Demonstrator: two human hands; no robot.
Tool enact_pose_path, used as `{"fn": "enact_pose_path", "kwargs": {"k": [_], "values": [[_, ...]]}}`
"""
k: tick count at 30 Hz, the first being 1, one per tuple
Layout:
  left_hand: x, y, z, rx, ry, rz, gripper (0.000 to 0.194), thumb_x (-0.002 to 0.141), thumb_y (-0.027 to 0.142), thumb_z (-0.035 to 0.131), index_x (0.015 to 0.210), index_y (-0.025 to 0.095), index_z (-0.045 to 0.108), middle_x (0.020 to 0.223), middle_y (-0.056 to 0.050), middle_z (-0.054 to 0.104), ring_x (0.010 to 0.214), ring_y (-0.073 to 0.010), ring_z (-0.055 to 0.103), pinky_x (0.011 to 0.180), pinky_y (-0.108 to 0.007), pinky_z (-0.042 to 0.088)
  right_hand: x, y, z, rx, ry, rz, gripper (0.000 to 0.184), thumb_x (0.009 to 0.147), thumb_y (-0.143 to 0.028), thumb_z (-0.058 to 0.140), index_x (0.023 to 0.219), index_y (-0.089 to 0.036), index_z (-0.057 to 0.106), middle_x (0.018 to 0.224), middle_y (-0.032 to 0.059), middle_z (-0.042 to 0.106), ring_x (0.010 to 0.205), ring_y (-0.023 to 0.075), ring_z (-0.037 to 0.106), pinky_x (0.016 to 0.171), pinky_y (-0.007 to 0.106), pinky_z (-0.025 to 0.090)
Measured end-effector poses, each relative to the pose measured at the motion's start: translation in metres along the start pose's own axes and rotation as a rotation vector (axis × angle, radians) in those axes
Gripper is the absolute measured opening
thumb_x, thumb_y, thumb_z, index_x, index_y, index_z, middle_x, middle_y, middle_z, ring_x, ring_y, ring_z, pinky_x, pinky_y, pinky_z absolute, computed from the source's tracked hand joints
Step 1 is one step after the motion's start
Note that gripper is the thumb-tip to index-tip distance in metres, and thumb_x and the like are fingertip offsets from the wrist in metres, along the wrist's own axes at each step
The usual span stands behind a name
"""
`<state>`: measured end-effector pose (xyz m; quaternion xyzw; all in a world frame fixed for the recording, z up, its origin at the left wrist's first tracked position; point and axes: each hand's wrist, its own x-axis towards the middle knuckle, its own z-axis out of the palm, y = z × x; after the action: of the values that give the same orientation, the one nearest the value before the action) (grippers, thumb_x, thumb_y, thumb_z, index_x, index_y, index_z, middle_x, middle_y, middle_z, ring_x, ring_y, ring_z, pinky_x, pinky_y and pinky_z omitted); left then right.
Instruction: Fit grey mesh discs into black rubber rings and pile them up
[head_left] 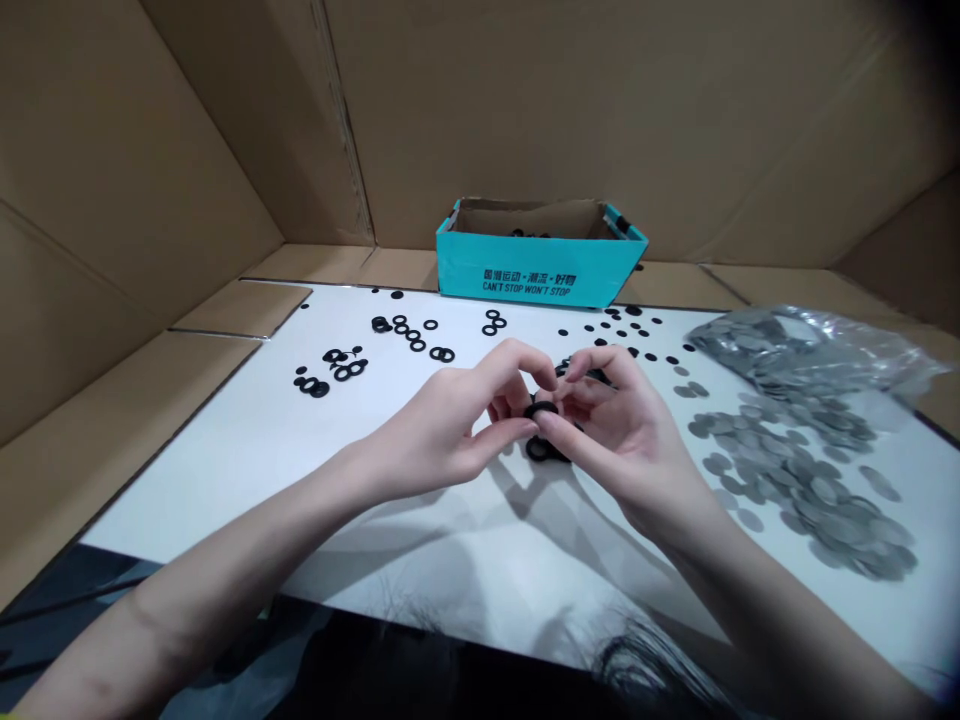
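Over the middle of the white table (420,560), my left hand (472,420) and my right hand (622,430) meet at the fingertips. Both are closed in a pinch on one black ring (541,409), the left from one side and the right from the other. Just below the fingers, more black rings (537,449) lie on the table, partly covered by my right hand. Other black pieces show behind the fingertips. What the ring is made of, and whether a disc sits in it, I cannot tell.
Black rings (409,335) and small black discs (622,325) lie scattered farther back. A turquoise box (540,268) stands at the rear with dark pieces inside. Grey translucent discs (817,490) spread at the right beside a clear plastic bag (795,350). Cardboard walls (600,110) surround the table.
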<state>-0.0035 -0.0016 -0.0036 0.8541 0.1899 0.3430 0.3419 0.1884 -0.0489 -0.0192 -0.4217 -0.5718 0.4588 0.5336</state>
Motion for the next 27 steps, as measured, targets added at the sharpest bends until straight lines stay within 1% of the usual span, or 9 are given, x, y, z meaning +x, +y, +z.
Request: {"fn": "enact_pose_path", "kwargs": {"k": [3, 5, 10, 12, 15, 18, 21, 23, 27], "values": [[0.000, 0.000, -0.001, -0.029, -0.021, 0.013, 0.023, 0.094, 0.013, 0.058, 0.111, 0.024, 0.046, 0.088, 0.002, 0.061, 0.076, -0.0124, 0.064, 0.067, -0.025, 0.051, -0.001, -0.001, 0.002, 0.023, -0.016, -0.013, 0.036, 0.084, -0.029, 0.076, 0.099, -0.030, 0.043, 0.082, -0.0052, 0.062, 0.072, 0.0138, 0.056, 0.068, 0.031, 0.046], [0.001, 0.001, -0.004, -0.047, -0.042, -0.007, 0.022, 0.095, 0.014, 0.058, 0.110, 0.024, 0.045, 0.088, 0.002, 0.061, 0.075, -0.0121, 0.063, 0.066, -0.024, 0.050, -0.001, -0.001, 0.002, -0.008, -0.034, -0.029, 0.035, 0.086, -0.028, 0.074, 0.098, -0.030, 0.042, 0.082, -0.0050, 0.063, 0.071, 0.0136, 0.057, 0.067, 0.031, 0.045], [0.002, 0.007, -0.010, -0.038, -0.092, -0.054, 0.018, 0.096, 0.018, 0.058, 0.108, 0.023, 0.046, 0.089, 0.001, 0.061, 0.075, -0.0121, 0.063, 0.069, -0.025, 0.051, -0.001, -0.002, -0.001, -0.202, -0.081, -0.110, 0.029, 0.086, -0.023, 0.072, 0.098, -0.029, 0.046, 0.082, -0.0034, 0.060, 0.074, 0.0156, 0.059, 0.064, 0.031, 0.041], [0.001, 0.007, -0.011, -0.012, -0.114, -0.068, 0.017, 0.096, 0.015, 0.056, 0.107, 0.023, 0.046, 0.090, 0.001, 0.062, 0.077, -0.0127, 0.063, 0.070, -0.025, 0.051, -0.001, -0.002, -0.003, -0.272, -0.090, -0.150, 0.028, 0.085, -0.020, 0.071, 0.098, -0.028, 0.048, 0.084, -0.0026, 0.060, 0.076, 0.0161, 0.059, 0.065, 0.032, 0.041], [0.001, 0.007, -0.010, 0.034, -0.109, -0.059, 0.018, 0.095, 0.011, 0.053, 0.107, 0.023, 0.047, 0.090, 0.001, 0.062, 0.079, -0.0130, 0.063, 0.071, -0.025, 0.051, -0.001, -0.002, -0.003, -0.322, -0.101, -0.179, 0.026, 0.085, -0.016, 0.069, 0.098, -0.028, 0.049, 0.087, -0.0022, 0.061, 0.075, 0.0153, 0.057, 0.067, 0.032, 0.042], [0.001, 0.005, -0.009, 0.053, -0.084, -0.027, 0.016, 0.097, 0.011, 0.051, 0.106, 0.023, 0.048, 0.090, 0.001, 0.062, 0.078, -0.0123, 0.062, 0.072, -0.025, 0.051, -0.001, -0.002, -0.003, -0.293, -0.081, -0.143, 0.027, 0.084, -0.018, 0.069, 0.099, -0.028, 0.049, 0.086, -0.0024, 0.064, 0.074, 0.0153, 0.056, 0.067, 0.033, 0.042], [0.001, 0.004, -0.007, 0.049, -0.077, -0.010, 0.015, 0.097, 0.015, 0.055, 0.108, 0.023, 0.048, 0.089, 0.001, 0.063, 0.077, -0.0126, 0.063, 0.071, -0.026, 0.052, 0.000, -0.002, -0.002, -0.208, -0.045, -0.061, 0.030, 0.082, -0.024, 0.072, 0.099, -0.028, 0.047, 0.080, -0.0037, 0.065, 0.070, 0.0154, 0.056, 0.065, 0.033, 0.042], [0.001, 0.003, -0.006, 0.044, -0.072, -0.007, 0.016, 0.097, 0.016, 0.056, 0.109, 0.023, 0.048, 0.088, 0.001, 0.063, 0.077, -0.0133, 0.064, 0.071, -0.027, 0.053, 0.001, -0.002, -0.002, -0.154, -0.025, -0.024, 0.032, 0.081, -0.027, 0.073, 0.099, -0.028, 0.046, 0.078, -0.0045, 0.066, 0.067, 0.0145, 0.053, 0.064, 0.033, 0.041], [0.000, 0.001, -0.005, 0.023, -0.068, 0.009, 0.020, 0.095, 0.013, 0.055, 0.110, 0.023, 0.047, 0.090, 0.001, 0.062, 0.078, -0.0132, 0.064, 0.069, -0.026, 0.052, 0.002, -0.002, -0.002, -0.106, -0.010, -0.004, 0.036, 0.080, -0.026, 0.074, 0.099, -0.029, 0.044, 0.079, -0.0049, 0.068, 0.065, 0.0134, 0.050, 0.065, 0.032, 0.041]]}}
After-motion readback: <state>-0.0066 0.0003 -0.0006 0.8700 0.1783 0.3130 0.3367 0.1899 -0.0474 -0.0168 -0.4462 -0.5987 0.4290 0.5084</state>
